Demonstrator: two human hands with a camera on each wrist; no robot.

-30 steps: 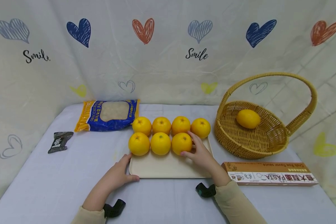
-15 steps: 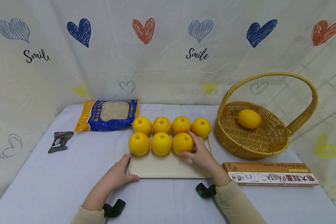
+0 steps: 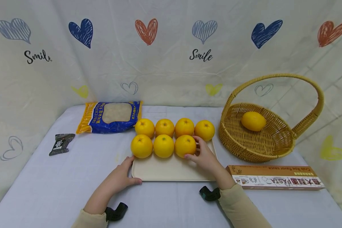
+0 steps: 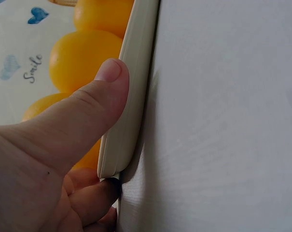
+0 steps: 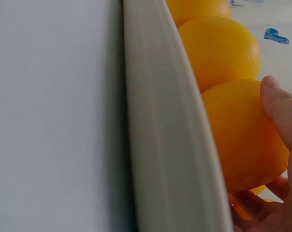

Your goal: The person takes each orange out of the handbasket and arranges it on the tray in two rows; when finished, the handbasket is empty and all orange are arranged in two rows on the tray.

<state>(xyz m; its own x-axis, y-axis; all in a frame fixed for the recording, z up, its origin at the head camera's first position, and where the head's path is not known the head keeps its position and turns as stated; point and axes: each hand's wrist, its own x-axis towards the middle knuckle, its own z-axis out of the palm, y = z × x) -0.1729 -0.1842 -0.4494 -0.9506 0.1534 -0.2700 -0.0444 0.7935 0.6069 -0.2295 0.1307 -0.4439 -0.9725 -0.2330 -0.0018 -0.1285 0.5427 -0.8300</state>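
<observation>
Several oranges stand in two rows on a cream tray (image 3: 171, 172) in the head view. My right hand (image 3: 206, 158) holds the rightmost front orange (image 3: 185, 146), thumb at its near side and fingers round its right side. The right wrist view shows that orange (image 5: 249, 137) between thumb and fingers, just behind the tray's rim (image 5: 170, 125). At the tray's front left corner, my left hand (image 3: 118, 179) grips the edge. Its thumb (image 4: 112, 84) lies along the tray wall (image 4: 131, 92) in the left wrist view, the other fingers curled at the corner, partly hidden.
A wicker basket (image 3: 233, 148) with one yellow fruit (image 3: 253, 121) inside stands right of the tray. In front of it lies a pasta box (image 3: 276, 177). A blue and yellow pasta bag (image 3: 111, 117) and a small black packet (image 3: 61, 144) lie to the left.
The fingertip of my right hand at the orange's upper right has slid lower and behind it. The orange has shifted very slightly. My left hand stays in place.
</observation>
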